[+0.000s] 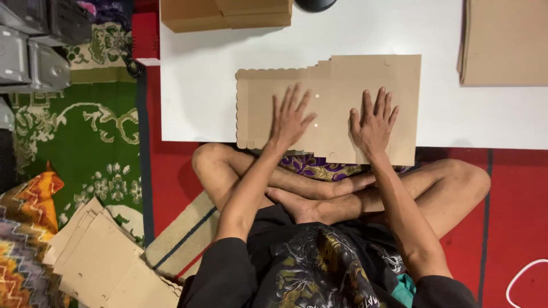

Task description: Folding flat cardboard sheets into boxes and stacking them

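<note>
Pressing flat-palmed, fingers spread, left hand (291,117) and right hand (374,121) pin the die-cut cardboard blank (337,91) on the white table (194,85), near edge overhanging (unsupported): uneven push could skew or crease it.

The flat cardboard sheet (342,102) at centre is plain tan, on a white tabletop (200,85). At left, a green rug (85,142) bears cream floral scrolls. The floor mat (514,199) at lower right is red with dark stripes. The shirt (319,268) is black, grey-printed.
</note>
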